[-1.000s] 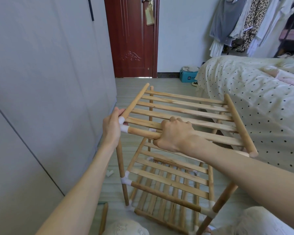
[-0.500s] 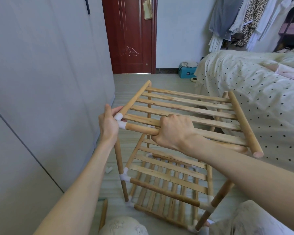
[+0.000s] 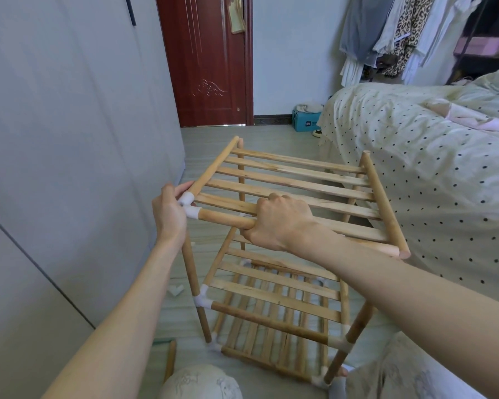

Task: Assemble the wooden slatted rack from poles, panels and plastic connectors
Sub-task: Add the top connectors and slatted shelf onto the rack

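Connector [image 3: 188,203] half hidden behind left hand [image 3: 167,216].

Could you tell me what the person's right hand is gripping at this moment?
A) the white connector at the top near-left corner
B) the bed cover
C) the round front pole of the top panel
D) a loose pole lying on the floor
C: the right hand has its fingers curled round the front pole of the top panel, while the left hand holds the white connector at the corner.

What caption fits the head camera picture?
Left hand holds the white corner connector; right hand grips the top panel's front pole.
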A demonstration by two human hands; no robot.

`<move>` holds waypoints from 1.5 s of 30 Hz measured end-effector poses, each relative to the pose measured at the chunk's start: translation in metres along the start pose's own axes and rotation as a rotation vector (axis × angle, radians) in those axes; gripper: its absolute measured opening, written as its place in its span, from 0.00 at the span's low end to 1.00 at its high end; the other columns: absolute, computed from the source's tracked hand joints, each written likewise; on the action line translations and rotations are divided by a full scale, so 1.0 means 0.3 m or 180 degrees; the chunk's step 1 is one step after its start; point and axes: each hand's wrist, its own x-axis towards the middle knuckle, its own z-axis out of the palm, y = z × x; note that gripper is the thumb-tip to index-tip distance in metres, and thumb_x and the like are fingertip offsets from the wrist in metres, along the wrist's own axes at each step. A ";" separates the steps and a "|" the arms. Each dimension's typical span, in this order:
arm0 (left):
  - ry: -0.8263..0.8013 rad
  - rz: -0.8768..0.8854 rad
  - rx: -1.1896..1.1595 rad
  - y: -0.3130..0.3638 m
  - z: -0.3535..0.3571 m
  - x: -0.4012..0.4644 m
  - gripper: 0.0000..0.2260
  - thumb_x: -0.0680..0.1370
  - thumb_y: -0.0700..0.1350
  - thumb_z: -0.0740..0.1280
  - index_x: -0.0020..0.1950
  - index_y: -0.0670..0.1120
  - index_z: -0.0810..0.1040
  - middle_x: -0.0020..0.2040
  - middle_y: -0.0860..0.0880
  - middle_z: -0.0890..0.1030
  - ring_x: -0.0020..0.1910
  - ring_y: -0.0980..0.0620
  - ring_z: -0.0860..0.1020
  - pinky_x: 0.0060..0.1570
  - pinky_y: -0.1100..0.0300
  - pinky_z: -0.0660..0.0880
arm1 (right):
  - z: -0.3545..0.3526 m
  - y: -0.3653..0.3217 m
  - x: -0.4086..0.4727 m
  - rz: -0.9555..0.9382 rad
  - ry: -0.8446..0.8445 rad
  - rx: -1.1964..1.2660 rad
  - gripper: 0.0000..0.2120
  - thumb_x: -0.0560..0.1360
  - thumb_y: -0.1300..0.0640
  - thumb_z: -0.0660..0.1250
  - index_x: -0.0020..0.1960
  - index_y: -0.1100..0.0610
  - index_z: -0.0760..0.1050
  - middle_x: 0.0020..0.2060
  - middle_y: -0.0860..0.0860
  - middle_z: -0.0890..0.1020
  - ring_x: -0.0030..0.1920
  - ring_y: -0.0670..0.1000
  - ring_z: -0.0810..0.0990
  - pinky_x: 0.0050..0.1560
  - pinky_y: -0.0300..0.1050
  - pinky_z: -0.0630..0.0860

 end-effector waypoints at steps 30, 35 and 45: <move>0.0105 -0.1600 0.1705 -0.644 -0.635 -0.127 0.14 0.82 0.38 0.53 0.61 0.37 0.74 0.50 0.43 0.77 0.37 0.54 0.73 0.36 0.63 0.68 | 0.614 -0.143 -0.033 -0.0827 0.0142 0.0901 0.10 0.74 0.67 0.63 0.53 0.64 0.78 0.50 0.60 0.80 0.50 0.61 0.79 0.47 0.50 0.76; -0.0096 -0.1855 0.2229 -0.850 -0.695 -0.061 0.14 0.80 0.35 0.56 0.64 0.35 0.72 0.61 0.36 0.75 0.59 0.39 0.74 0.56 0.53 0.71 | 0.760 -0.203 0.156 -0.1025 -0.0305 0.0924 0.18 0.81 0.59 0.54 0.68 0.61 0.68 0.68 0.58 0.70 0.68 0.57 0.67 0.67 0.52 0.65; -0.1280 -0.1834 0.4099 -1.169 -0.724 0.104 0.27 0.80 0.42 0.55 0.78 0.47 0.49 0.78 0.43 0.45 0.76 0.42 0.47 0.71 0.49 0.55 | 0.935 -0.264 0.258 -0.0691 -0.0243 0.0980 0.18 0.82 0.55 0.49 0.68 0.55 0.69 0.74 0.52 0.61 0.76 0.51 0.46 0.75 0.55 0.41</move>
